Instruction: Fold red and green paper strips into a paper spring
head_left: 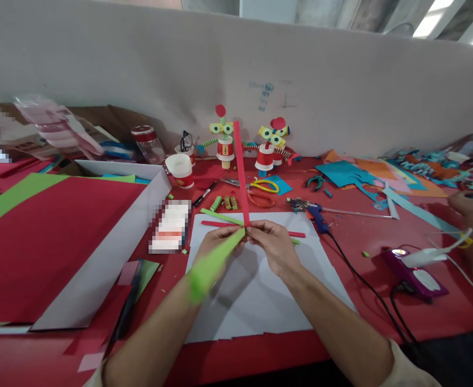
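Observation:
My left hand [222,242] and my right hand [271,242] meet over a white sheet [256,306], their fingers pinched where two paper strips join. From that joint a red paper strip [241,166] stands up and away from me. A green paper strip [216,263] runs back toward me over my left hand, its near end blurred. Beyond my fingers, another green strip [220,216] and another red strip [296,234] lie on the sheet. Small green folded paper springs [216,203] sit just past them.
Finished paper-cup figures [225,148] stand by the wall. Scissors [264,186], a glue gun [319,217] and a purple power socket [416,274] lie around the sheet. At left is a box of coloured paper [59,242]; at right, another person's hand [470,209].

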Available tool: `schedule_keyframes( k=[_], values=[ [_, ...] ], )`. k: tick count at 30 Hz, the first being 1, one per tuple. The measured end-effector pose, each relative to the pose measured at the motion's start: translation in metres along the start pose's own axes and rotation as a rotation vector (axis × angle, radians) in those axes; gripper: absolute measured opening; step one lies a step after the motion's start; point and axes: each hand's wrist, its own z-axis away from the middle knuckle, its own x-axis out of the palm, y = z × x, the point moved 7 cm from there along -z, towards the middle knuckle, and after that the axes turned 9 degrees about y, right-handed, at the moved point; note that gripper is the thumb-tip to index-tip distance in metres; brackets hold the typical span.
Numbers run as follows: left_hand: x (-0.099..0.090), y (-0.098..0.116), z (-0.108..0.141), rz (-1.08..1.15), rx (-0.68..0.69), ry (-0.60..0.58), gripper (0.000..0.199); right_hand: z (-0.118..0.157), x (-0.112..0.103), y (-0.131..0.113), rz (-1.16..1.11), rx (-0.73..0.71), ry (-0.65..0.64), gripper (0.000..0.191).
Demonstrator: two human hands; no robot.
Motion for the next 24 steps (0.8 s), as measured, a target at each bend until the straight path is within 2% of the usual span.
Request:
schedule_keyframes(
  k=[4,7,12,15,18,20,24],
  values=[
    [0.001,0.004,0.003,-0.094,0.011,0.003,0.026,0.001,-0.002,0.003,-0.014,-0.029,0.036,0.019],
    [0.000,0.005,0.002,-0.107,0.009,0.028,0.030,0.002,0.000,0.003,0.010,-0.078,0.012,0.018],
    [-0.003,0.006,-0.002,-0.069,0.025,0.065,0.034,0.007,0.005,-0.003,0.096,-0.160,-0.023,0.004],
    [-0.003,0.008,-0.002,-0.048,0.074,0.079,0.029,0.008,0.009,-0.003,0.089,-0.130,-0.076,0.004],
    [-0.003,0.010,0.000,-0.028,0.090,0.086,0.024,0.003,0.002,0.001,0.045,-0.050,0.004,0.010],
    [-0.002,0.009,0.001,-0.012,0.066,0.080,0.024,0.001,-0.001,0.004,0.016,-0.002,0.029,0.015],
    [0.002,0.005,0.003,0.013,-0.042,0.020,0.022,-0.003,-0.001,0.005,0.015,0.020,0.001,0.016]
  ],
)
